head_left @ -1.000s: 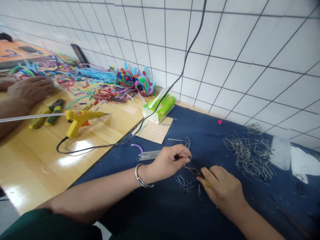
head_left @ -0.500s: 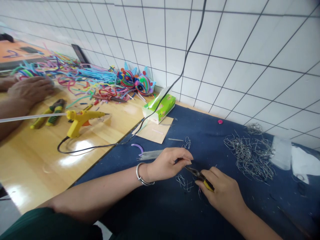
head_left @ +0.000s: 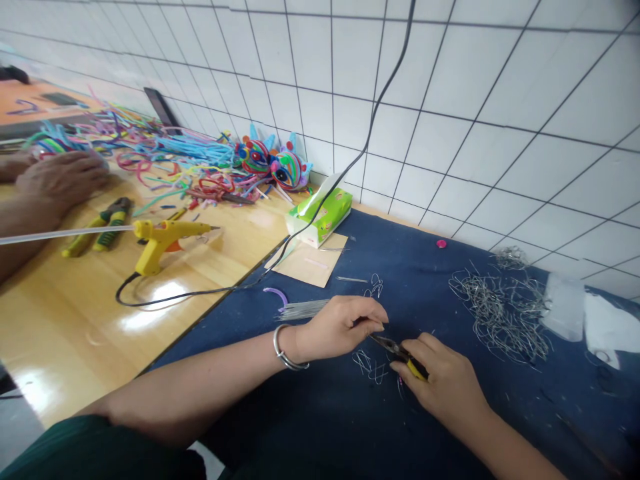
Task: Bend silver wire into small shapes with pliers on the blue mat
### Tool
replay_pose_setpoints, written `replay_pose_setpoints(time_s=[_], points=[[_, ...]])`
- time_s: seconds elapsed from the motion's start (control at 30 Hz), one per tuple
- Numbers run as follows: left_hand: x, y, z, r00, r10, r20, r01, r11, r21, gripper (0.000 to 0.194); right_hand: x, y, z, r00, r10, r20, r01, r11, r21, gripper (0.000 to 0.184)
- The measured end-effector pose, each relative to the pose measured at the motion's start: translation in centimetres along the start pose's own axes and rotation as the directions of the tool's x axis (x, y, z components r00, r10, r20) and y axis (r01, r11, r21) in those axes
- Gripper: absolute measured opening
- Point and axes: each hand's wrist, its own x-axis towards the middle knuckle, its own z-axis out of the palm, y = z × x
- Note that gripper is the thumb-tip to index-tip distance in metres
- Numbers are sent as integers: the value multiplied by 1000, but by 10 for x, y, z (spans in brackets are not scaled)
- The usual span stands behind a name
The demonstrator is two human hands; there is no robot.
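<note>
My left hand [head_left: 340, 327] pinches a thin piece of wire over the dark blue cloth [head_left: 430, 267], a silver bangle on its wrist. My right hand [head_left: 445, 383] grips small pliers [head_left: 397, 350] with yellow handles, their dark jaws pointing toward my left fingertips and nearly touching them. A bundle of straight wires [head_left: 303, 309] lies just behind my left hand. A few bent wire loops [head_left: 367, 363] lie on the cloth below the two hands.
A heap of tangled wire [head_left: 500, 313] lies at the right. A yellow glue gun [head_left: 160, 240] with its cable, green-handled pliers [head_left: 97, 227], a tissue pack [head_left: 320, 213] and colourful strips [head_left: 165, 157] sit on the wooden table. Another person's hand [head_left: 60, 180] rests at the far left.
My right hand with the pliers has shifted slightly down and right, then steadied. My left hand stays put, still pinching the wire.
</note>
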Motion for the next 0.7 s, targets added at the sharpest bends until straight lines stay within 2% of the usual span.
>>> replay_pose_setpoints(time_s=[0.23, 0.33, 0.43, 0.53, 0.7], points=[[3, -8, 4, 977, -202, -76, 187, 968, -165, 9, 4, 3, 0, 996, -18, -87, 12, 997, -75, 15], [6, -14, 3, 962, -248, -115, 223, 956, -189, 8, 8, 11, 0, 988, 29, -154, -36, 999, -41, 18], [9, -20, 3, 966, -215, -143, 202, 974, -100, 8, 11, 19, 0, 967, 158, -201, -150, 987, 52, 22], [11, -27, 6, 979, -141, -145, 147, 989, 30, 14, 13, 23, -1, 946, 260, -192, -237, 962, 132, 22], [15, -37, 10, 992, -50, -115, 77, 966, 247, 27, 13, 24, -1, 944, 291, -155, -265, 949, 170, 22]])
